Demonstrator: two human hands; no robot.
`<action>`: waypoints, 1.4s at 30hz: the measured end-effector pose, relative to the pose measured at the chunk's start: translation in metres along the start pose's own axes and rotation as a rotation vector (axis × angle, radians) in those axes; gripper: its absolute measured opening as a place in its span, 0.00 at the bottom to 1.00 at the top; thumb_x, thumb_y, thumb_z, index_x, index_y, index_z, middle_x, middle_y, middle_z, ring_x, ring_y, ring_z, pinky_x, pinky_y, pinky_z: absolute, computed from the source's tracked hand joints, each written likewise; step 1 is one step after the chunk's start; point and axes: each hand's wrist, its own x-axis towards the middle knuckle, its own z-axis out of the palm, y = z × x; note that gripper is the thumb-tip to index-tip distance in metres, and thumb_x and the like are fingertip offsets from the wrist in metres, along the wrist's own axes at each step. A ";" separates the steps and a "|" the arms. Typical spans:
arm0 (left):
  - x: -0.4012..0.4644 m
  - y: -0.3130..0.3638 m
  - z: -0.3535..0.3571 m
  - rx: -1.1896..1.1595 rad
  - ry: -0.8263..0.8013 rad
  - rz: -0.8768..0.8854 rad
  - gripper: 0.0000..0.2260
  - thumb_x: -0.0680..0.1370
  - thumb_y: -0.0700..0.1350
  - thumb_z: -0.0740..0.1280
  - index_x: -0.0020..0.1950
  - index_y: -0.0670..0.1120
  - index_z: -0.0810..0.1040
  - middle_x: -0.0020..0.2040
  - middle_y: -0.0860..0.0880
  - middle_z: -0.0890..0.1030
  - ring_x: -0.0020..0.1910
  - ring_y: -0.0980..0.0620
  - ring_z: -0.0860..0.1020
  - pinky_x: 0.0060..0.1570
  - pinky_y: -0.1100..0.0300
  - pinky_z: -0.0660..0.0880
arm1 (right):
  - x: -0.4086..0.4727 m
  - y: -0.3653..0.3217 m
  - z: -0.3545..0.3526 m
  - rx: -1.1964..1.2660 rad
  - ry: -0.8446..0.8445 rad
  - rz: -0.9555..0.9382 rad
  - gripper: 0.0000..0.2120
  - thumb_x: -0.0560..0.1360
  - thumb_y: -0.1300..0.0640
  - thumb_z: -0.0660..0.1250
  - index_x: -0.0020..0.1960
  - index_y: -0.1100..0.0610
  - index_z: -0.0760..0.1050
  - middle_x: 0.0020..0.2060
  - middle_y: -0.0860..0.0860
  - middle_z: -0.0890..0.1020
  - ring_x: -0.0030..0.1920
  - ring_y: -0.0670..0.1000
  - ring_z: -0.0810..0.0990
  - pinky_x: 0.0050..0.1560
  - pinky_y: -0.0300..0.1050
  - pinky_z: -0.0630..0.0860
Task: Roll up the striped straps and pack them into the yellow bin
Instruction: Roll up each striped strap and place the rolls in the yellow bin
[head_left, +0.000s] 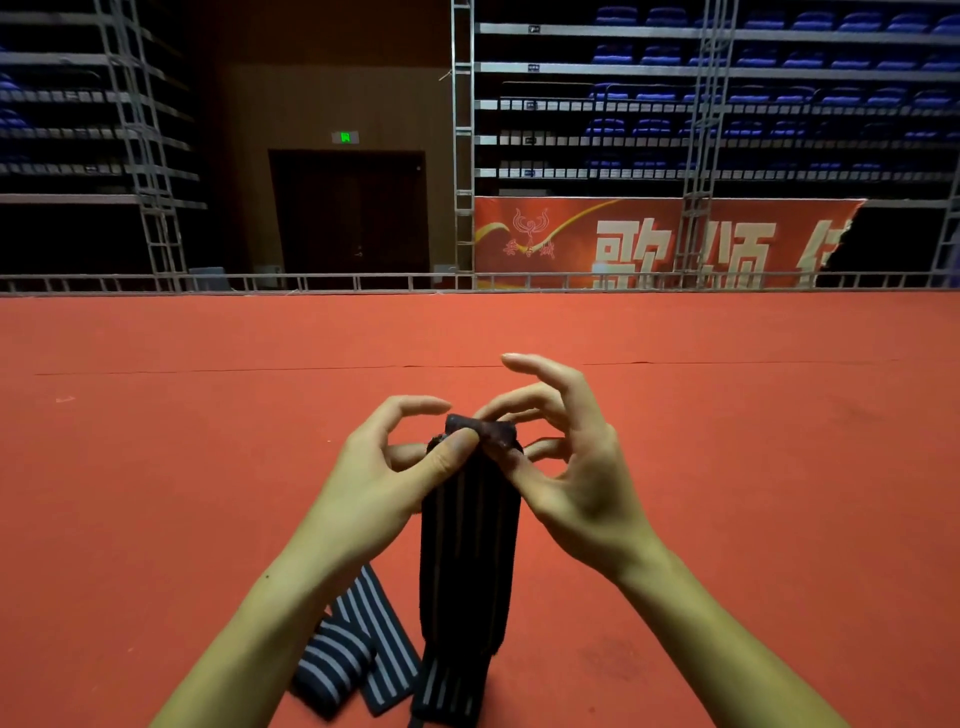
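Observation:
A dark strap with thin grey stripes (470, 561) hangs upright in front of me, its lower end reaching the red floor. My left hand (387, 478) pinches its top left corner with thumb and fingers. My right hand (561, 457) pinches the folded top end on the right, index finger lifted. Another striped strap (358, 649) lies crumpled on the floor under my left forearm. The yellow bin is not in view.
A red carpeted floor (208, 441) stretches ahead to a low metal truss rail (363, 283). Beyond it stand a dark doorway, a red banner with large characters (649, 244), and tiers of blue seats.

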 end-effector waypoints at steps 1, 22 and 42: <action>-0.001 0.000 0.000 -0.013 -0.036 -0.022 0.21 0.77 0.56 0.73 0.69 0.54 0.77 0.51 0.45 0.90 0.55 0.47 0.89 0.65 0.35 0.80 | 0.000 0.001 0.000 -0.015 0.003 -0.032 0.33 0.77 0.71 0.75 0.76 0.52 0.69 0.53 0.45 0.86 0.57 0.53 0.86 0.43 0.46 0.84; -0.003 -0.011 -0.002 -0.151 -0.001 0.060 0.25 0.75 0.41 0.76 0.71 0.49 0.76 0.55 0.41 0.89 0.56 0.41 0.88 0.59 0.48 0.85 | -0.016 0.010 -0.010 -0.052 -0.042 -0.135 0.22 0.74 0.82 0.66 0.64 0.66 0.76 0.59 0.50 0.88 0.66 0.52 0.85 0.66 0.52 0.82; -0.010 -0.021 0.008 -0.137 0.015 0.074 0.13 0.80 0.46 0.74 0.63 0.44 0.84 0.52 0.43 0.90 0.56 0.44 0.89 0.63 0.40 0.82 | -0.020 0.008 -0.008 -0.601 -0.048 -0.445 0.12 0.85 0.63 0.69 0.67 0.66 0.82 0.62 0.55 0.86 0.62 0.52 0.86 0.56 0.48 0.85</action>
